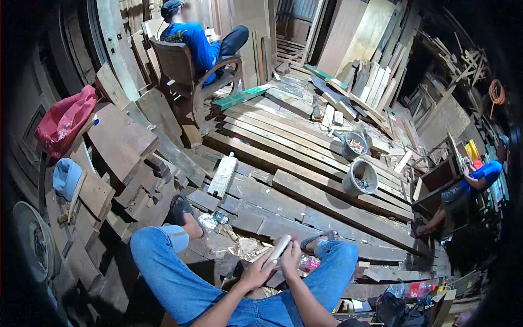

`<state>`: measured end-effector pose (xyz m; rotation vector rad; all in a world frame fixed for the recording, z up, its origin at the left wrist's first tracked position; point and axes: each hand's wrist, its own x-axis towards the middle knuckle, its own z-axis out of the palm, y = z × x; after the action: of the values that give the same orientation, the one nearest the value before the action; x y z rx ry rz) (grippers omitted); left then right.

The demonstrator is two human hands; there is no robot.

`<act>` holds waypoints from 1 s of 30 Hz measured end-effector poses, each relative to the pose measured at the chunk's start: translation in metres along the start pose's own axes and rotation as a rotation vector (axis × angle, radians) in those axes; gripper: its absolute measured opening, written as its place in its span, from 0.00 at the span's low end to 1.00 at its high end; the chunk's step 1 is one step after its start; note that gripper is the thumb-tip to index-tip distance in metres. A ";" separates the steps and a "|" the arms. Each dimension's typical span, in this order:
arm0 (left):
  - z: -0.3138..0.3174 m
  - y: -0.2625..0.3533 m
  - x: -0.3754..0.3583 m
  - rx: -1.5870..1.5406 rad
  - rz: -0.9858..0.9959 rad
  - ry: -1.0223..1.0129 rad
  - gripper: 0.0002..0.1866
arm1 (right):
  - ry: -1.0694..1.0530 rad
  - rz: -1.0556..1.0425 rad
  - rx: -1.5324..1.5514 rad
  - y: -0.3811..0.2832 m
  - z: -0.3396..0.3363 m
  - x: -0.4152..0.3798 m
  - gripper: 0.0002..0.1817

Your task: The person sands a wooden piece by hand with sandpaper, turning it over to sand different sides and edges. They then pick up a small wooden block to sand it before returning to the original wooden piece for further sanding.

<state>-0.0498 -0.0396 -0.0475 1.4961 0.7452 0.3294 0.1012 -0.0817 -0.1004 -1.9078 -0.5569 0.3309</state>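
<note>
Sat over a floor of rough planks, legs in blue jeans spread wide, sandals on both feet. Faced 2 grey buckets out on the boards, well apart from the hands. Held between the knees 1 small pale wooden piece, angled upward. Left hand closed around its lower end; right hand wrapped against its side, just right of the wood, fingers curled on it.
</note>
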 end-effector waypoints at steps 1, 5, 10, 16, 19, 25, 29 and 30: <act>0.000 -0.004 0.000 -0.013 0.033 0.020 0.30 | 0.013 -0.052 0.016 0.000 0.001 -0.002 0.13; 0.001 0.004 -0.002 -0.050 -0.046 -0.021 0.31 | -0.067 0.075 0.175 -0.006 -0.001 0.010 0.14; 0.000 -0.006 0.000 -0.072 0.002 0.020 0.30 | -0.016 0.042 0.043 0.000 0.001 0.003 0.14; 0.005 -0.004 0.000 -0.066 0.072 0.018 0.30 | -0.049 0.115 0.275 -0.003 0.001 0.012 0.13; 0.002 -0.012 0.003 -0.008 0.055 0.056 0.31 | -0.040 0.041 0.107 0.002 0.002 0.003 0.14; 0.004 -0.013 0.001 0.052 0.052 0.055 0.32 | -0.007 0.033 0.157 0.008 0.006 0.012 0.15; 0.001 -0.008 0.002 -0.013 0.089 0.088 0.31 | -0.019 0.016 -0.034 -0.016 -0.001 0.000 0.15; -0.001 -0.002 0.001 -0.036 0.073 0.109 0.31 | -0.057 0.008 0.017 -0.013 0.001 -0.006 0.15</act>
<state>-0.0505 -0.0386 -0.0496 1.4825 0.7679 0.4798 0.0929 -0.0795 -0.0886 -1.8897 -0.5823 0.3951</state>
